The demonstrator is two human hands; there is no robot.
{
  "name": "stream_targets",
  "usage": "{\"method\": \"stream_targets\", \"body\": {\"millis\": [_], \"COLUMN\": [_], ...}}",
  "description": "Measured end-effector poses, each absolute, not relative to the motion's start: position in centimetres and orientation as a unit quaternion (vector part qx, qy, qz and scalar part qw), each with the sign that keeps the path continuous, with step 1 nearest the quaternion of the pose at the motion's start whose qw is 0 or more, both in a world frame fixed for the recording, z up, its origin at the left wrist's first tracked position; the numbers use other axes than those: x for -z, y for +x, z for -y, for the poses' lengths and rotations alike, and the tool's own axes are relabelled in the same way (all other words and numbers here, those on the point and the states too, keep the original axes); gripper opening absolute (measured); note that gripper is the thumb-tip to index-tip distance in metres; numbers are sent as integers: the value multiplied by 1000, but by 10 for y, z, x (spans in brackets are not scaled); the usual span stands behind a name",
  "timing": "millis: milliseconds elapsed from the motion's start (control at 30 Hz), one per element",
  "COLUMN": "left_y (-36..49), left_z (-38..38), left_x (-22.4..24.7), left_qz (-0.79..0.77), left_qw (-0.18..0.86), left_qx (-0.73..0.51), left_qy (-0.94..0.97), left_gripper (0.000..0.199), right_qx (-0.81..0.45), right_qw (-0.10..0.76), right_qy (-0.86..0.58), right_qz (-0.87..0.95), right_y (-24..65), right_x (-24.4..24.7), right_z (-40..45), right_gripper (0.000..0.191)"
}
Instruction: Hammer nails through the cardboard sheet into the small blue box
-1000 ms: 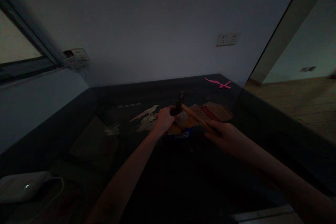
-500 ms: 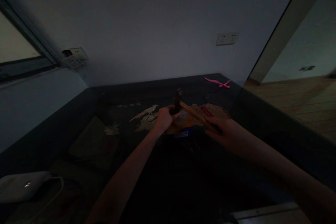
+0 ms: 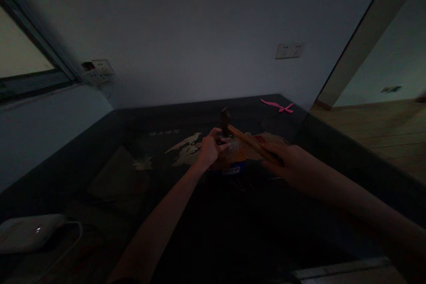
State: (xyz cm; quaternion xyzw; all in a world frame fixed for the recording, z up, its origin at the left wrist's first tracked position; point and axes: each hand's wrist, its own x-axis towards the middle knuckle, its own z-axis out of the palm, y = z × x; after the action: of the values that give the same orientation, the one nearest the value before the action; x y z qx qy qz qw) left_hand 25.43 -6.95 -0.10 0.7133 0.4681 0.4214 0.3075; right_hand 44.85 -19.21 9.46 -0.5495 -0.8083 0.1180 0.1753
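Observation:
My right hand (image 3: 281, 159) is closed around the wooden handle of a hammer (image 3: 248, 140). The dark hammer head stands just above the fingertips of my left hand (image 3: 213, 146). Those left fingers are pinched together at a can-like object with an orange and blue label (image 3: 237, 164); whatever lies between the fingertips is too small and dark to name. A speckled tan piece (image 3: 271, 138) with a red patch lies behind the hammer handle. Several thin, pale slivers (image 3: 237, 185) lie on the dark table in front of the can-like object.
The dark glossy table (image 3: 199, 106) bears a pale bird-and-flower picture (image 3: 184, 148). A pink ribbon-like thing (image 3: 278, 105) lies near the back right corner. A white device (image 3: 29, 233) with a cable sits at the lower left. Sockets (image 3: 289, 50) are on the wall.
The hammer head has risen slightly and shifted a little left, away from the left fingertips. My left hand has stayed nearly in place. The view has shifted slightly.

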Motion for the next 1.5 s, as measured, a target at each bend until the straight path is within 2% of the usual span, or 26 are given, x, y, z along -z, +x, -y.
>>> {"method": "stream_targets", "body": {"millis": [200, 367, 600, 767, 867, 967, 1100, 1233, 1333, 1433, 1500], "left_y": [252, 252, 252, 250, 250, 251, 247, 242, 245, 254, 261], "left_z": [66, 66, 68, 71, 73, 74, 80, 104, 133, 157, 166], "left_x": [5, 5, 2, 0, -2, -7, -25, -55, -69, -62, -49], "left_qz": [-483, -469, -474, -432, -418, -400, -393, -410, -381, -285, -269], "left_qw": [273, 279, 265, 282, 300, 300, 234, 116, 134, 190, 165], "left_qx": [-417, -416, -414, -428, -424, -418, -424, -446, -356, -139, -32], "left_qy": [720, 728, 731, 742, 745, 759, 781, 787, 843, 929, 948], "left_gripper": [40, 34, 33, 26, 27, 32, 35, 23, 12, 10, 11], "right_qx": [-111, -111, -197, -373, -407, -417, -433, -454, -469, -471, -474], "right_qw": [160, 160, 257, 376, 439, 464, 465, 465, 471, 464, 459], "right_qy": [-519, -528, -552, -552, -551, -547, -547, -547, -540, -540, -537], "right_qz": [833, 827, 768, 644, 581, 558, 545, 529, 516, 520, 525], "right_y": [447, 448, 458, 466, 468, 471, 475, 473, 471, 471, 470], "right_x": [-87, -91, -80, -44, -29, -21, -18, -19, -19, -19, -19], "right_z": [188, 193, 197, 201, 201, 201, 203, 205, 204, 203, 203], "right_gripper": [25, 29, 25, 40, 44, 42, 38, 37, 43, 44, 43]}}
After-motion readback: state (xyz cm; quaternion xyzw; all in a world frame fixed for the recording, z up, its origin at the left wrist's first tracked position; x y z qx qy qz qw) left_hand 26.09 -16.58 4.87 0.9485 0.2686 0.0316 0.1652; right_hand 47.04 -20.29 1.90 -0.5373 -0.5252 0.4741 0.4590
